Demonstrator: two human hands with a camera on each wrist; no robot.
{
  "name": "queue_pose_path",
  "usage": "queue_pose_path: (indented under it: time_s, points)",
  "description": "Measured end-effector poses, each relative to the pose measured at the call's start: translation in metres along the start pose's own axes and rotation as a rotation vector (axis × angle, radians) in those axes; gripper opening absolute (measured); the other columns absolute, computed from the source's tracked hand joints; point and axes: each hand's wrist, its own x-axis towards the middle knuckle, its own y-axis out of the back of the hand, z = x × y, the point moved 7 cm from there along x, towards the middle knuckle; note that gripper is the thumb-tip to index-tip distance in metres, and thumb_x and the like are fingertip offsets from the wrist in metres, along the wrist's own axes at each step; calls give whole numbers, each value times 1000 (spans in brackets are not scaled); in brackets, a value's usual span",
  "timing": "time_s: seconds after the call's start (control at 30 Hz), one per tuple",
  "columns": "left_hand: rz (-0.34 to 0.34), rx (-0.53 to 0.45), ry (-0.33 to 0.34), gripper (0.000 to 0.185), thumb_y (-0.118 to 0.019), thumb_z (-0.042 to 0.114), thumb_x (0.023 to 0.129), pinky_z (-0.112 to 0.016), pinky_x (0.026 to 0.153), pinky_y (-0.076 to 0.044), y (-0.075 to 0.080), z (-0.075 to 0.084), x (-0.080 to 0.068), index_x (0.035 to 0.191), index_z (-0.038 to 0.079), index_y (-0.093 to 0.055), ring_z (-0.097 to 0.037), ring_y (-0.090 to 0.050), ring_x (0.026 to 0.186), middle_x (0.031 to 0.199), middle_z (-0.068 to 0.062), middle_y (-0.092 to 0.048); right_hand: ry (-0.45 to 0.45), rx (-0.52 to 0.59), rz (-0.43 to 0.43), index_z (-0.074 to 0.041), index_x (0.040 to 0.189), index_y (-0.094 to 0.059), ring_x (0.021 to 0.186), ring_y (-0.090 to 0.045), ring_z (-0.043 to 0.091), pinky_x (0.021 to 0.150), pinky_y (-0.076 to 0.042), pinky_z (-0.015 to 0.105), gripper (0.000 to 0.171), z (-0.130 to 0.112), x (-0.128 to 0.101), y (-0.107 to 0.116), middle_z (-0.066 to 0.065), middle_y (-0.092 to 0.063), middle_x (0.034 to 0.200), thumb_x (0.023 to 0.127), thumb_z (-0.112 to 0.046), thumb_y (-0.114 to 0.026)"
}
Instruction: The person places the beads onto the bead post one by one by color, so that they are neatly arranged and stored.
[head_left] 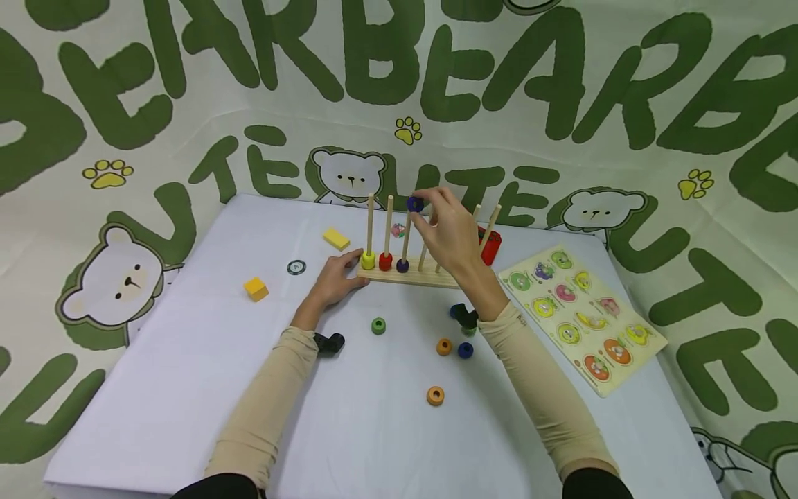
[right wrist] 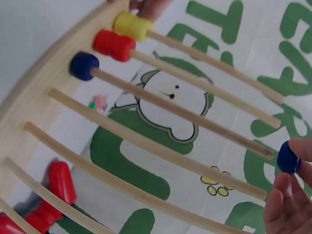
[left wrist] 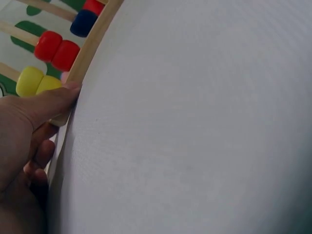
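A wooden peg rack (head_left: 411, 276) with several upright pegs stands toward the back of the table. My left hand (head_left: 337, 278) grips the left end of its base, thumb on the near edge. Between thumb and fingers, my right hand (head_left: 454, 234) pinches a blue bead (right wrist: 288, 157) just off the tip of the third peg (right wrist: 195, 118); a small gap shows there. Two yellow beads (right wrist: 132, 27) sit on the first peg and two red beads (right wrist: 114, 45) on the second. One blue bead (right wrist: 84, 66) lies at the bottom of the third peg.
Loose beads lie in front: green (head_left: 378, 326), orange (head_left: 435, 396) and blue (head_left: 465, 350) among them. A fruit puzzle board (head_left: 586, 320) is at right. Left are a yellow block (head_left: 336, 239), an orange block (head_left: 255, 289) and a round chip (head_left: 296, 267). A red object (head_left: 491, 247) stands behind the rack.
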Motion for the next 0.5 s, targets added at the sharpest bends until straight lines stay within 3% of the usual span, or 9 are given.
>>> queue_pose_path:
  time_s: [0.2,0.5]
  points:
    - [12,-8,-2,76,-80,18,97,-60,126,-31,-2,0,-1,163,7,-44,-45,-44,146,151,-29,-56,-24,-15,-20,-4,131,-74,75,-63,24,60,-48,33,32,5,13,-5,13,-69,121,101,-14,-75]
    - [-2,6,5,76,-80,19,97,-61,126,-31,-2,0,-3,163,6,-43,-46,-44,146,152,-30,-54,-112,-66,-101,-6,138,-71,72,-62,24,57,-49,34,37,9,16,-15,12,-72,128,104,-20,-73]
